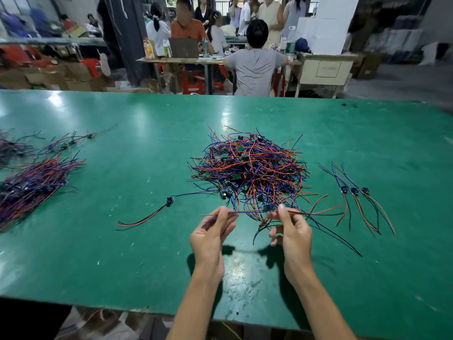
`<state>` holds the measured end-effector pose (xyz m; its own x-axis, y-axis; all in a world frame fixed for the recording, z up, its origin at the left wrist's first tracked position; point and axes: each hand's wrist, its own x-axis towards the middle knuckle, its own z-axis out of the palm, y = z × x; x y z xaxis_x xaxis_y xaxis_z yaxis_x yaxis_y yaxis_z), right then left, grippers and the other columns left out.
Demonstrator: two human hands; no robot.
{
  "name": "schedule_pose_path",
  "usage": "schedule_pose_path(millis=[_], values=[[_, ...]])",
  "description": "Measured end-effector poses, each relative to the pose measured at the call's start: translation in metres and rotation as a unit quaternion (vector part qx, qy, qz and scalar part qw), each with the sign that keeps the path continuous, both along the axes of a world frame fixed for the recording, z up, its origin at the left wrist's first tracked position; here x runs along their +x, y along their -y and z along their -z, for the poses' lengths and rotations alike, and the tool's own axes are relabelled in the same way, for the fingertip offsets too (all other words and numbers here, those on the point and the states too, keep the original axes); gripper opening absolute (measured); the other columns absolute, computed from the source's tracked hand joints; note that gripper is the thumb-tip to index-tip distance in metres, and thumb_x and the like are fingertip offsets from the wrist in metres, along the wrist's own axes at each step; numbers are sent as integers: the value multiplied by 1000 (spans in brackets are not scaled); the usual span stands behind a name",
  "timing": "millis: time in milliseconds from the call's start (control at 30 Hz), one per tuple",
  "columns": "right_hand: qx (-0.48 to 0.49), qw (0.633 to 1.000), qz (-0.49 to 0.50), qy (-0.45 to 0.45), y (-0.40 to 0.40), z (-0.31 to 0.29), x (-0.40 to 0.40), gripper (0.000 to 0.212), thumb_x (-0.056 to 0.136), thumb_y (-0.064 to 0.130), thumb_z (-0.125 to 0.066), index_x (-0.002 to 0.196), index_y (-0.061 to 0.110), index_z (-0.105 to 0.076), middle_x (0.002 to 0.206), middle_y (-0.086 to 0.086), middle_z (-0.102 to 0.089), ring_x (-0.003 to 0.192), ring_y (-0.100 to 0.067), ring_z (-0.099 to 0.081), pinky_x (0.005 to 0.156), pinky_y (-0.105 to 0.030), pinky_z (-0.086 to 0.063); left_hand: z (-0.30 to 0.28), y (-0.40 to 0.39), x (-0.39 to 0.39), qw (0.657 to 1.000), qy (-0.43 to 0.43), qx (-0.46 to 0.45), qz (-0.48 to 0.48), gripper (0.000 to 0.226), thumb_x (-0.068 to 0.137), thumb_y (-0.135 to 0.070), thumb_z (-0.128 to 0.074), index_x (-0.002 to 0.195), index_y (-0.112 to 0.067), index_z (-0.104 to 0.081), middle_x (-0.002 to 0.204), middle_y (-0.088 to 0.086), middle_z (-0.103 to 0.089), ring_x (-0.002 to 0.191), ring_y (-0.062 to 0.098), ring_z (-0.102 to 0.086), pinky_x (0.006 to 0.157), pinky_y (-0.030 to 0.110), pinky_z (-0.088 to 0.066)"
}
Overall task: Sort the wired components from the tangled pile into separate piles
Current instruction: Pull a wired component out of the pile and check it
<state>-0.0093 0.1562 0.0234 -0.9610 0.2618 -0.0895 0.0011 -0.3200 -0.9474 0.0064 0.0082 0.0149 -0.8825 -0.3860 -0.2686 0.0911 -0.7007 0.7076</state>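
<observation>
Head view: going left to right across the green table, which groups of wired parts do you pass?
Big sorted bundle at the left edge → lone component lying apart → tangled pile in the middle → three components laid side by side on the right.

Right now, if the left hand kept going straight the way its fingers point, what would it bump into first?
Probably the tangled pile: the left hand, pinching a wired component, points up and away towards the pile's near edge. Depth is hard to judge.

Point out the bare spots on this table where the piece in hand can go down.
Bare green table lies right of the right hand, below the three laid-out pieces; more lies between the single piece and the left bundle. The tangled pile crowds the middle.
</observation>
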Motion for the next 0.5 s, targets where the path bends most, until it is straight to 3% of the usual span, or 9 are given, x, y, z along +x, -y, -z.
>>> schedule_pose_path(millis=[133, 200, 233, 267, 300, 333, 433, 500], values=[[63, 997, -44, 18, -12, -2, -7, 21, 100, 31, -61, 98, 10, -64, 90, -1, -76, 54, -7, -58, 44, -22, -45, -3, 26, -2, 998, 27, -56, -31, 40, 75, -9, -82, 113, -2, -70, 92, 13, -78, 80, 17, -75, 66, 20, -58], [92, 992, -84, 24, -14, -3, -9, 24, 100, 34, -60, 98, 9, -63, 87, 6, -76, 57, -5, -60, 47, -23, -46, -6, 35, -2, 977, 74, -186, -77, 32, 80, -6, -81, 108, -15, -71, 103, 9, -77, 87, 16, -70, 76, 26, -55], [105, 989, -101, 23, -15, -3, -10, 25, 100, 34, -60, 98, 10, -63, 86, 7, -75, 59, -5, -60, 47, -23, -46, -9, 38, -1, 938, 103, -308, -122, 32, 80, -8, -81, 106, -22, -70, 109, 5, -74, 93, 17, -65, 83, 29, -52], [122, 986, -116, 19, -16, -4, -11, 25, 100, 35, -60, 97, 10, -64, 86, 7, -75, 60, -4, -60, 48, -23, -46, -13, 40, 0, 875, 117, -441, -164, 33, 78, -11, -82, 105, -26, -69, 111, -1, -71, 98, 18, -60, 88, 32, -48], [143, 980, -136, 11, -18, -4, -13, 23, 99, 34, -61, 96, 12, -66, 87, 6, -76, 62, -4, -60, 50, -22, -45, -19, 40, 2, 811, 97, -545, -191, 33, 78, -13, -81, 104, -29, -70, 110, -7, -69, 99, 17, -57, 90, 32, -46], [165, 973, -161, -1, -20, -5, -15, 21, 99, 34, -62, 95, 13, -67, 87, 4, -76, 64, -4, -59, 51, -20, -44, -25, 38, 1, 782, 53, -595, -175, 29, 80, -14, -80, 103, -31, -71, 106, -12, -68, 99, 16, -58, 89, 31, -46], [211, 947, -237, -45, -22, -7, -19, 19, 95, 33, -65, 91, 15, -68, 80, 7, -74, 67, -6, -59, 52, -17, -44, -46, 21, -6, 828, -42, -548, 109, 9, 91, -29, -74, 98, -34, -74, 95, -18, -75, 91, 3, -68, 81, 24, -52], [219, 940, -251, -74, -22, -8, -20, 23, 90, 38, -66, 90, 16, -70, 75, 8, -71, 67, -7, -60, 54, -17, -45, -47, 7, -7, 804, -68, -533, 253, 8, 95, -36, -68, 98, -33, -75, 92, -14, -77, 80, 6, -72, 77, 22, -55]])
